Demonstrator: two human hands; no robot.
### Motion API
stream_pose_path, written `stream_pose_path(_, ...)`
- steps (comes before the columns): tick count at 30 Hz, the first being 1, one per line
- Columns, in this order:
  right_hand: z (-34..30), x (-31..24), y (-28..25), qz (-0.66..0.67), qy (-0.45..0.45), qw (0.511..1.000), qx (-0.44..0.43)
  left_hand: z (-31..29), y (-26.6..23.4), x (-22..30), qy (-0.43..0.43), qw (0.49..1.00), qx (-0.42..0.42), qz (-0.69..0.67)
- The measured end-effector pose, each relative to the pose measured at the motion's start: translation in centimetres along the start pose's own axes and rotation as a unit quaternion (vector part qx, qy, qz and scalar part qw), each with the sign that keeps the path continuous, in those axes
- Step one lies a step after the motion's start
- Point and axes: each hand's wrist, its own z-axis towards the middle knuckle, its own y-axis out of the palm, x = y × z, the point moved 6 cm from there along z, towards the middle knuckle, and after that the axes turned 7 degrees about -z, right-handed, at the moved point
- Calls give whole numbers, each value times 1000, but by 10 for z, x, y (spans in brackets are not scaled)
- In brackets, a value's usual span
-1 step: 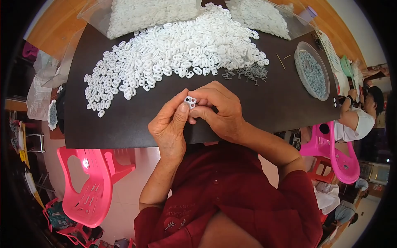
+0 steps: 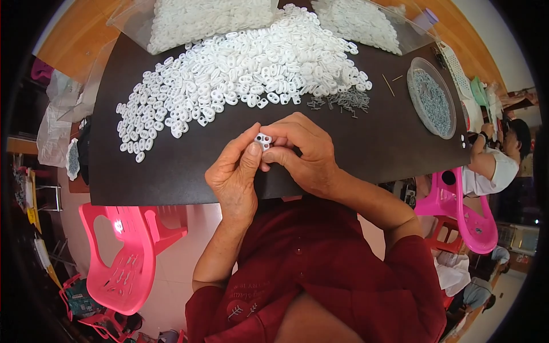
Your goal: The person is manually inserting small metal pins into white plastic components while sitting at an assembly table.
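Note:
Just past the table's near edge, my left hand (image 2: 237,171) pinches a small white plastic piece with holes (image 2: 263,139) between thumb and fingers. My right hand (image 2: 306,151) closes on the same piece from the other side, thumb and index finger at its edge. Fingers cover part of it, and whether it is one piece or two joined cannot be made out. Beyond my hands spreads a big heap of white oval two-hole plastic pieces (image 2: 246,63). Small grey screw-like pins (image 2: 349,102) lie in a loose pile at its near right side.
A round clear tub (image 2: 416,94) of grey pins stands on the dark table (image 2: 166,180) at the right, near two thin sticks (image 2: 389,86). Clear bins (image 2: 128,26) of white pieces line the back. A pink chair (image 2: 146,251) is at left; a person (image 2: 497,160) sits at right.

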Motion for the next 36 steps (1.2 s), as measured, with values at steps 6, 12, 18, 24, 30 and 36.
stream_pose_path(6, -5, -1, 1, 42, 29, 998, 28, -3, 4, 6, 56, 998, -1, 36)
stream_pose_path(12, -8, -4, 2, 49, 40, 998, 30, -4, 2, 8, 78, 995, 2, 59)
stream_pose_path(18, -7, -10, 2, 61, 28, 995, 71, -5, 4, 7, 88, 996, 15, 29)
stream_pose_path(24, -4, -14, 6, 33, -46, 994, 98, -6, 0, 8, 102, 994, 44, 22)
stream_pose_path(30, -5, -14, 5, 55, 8, 995, 85, -3, 3, 12, 70, 996, 56, 11)
stream_pose_path(36, -5, -16, 2, 42, -1, 994, 100, -5, 5, 14, 63, 997, 48, -2)
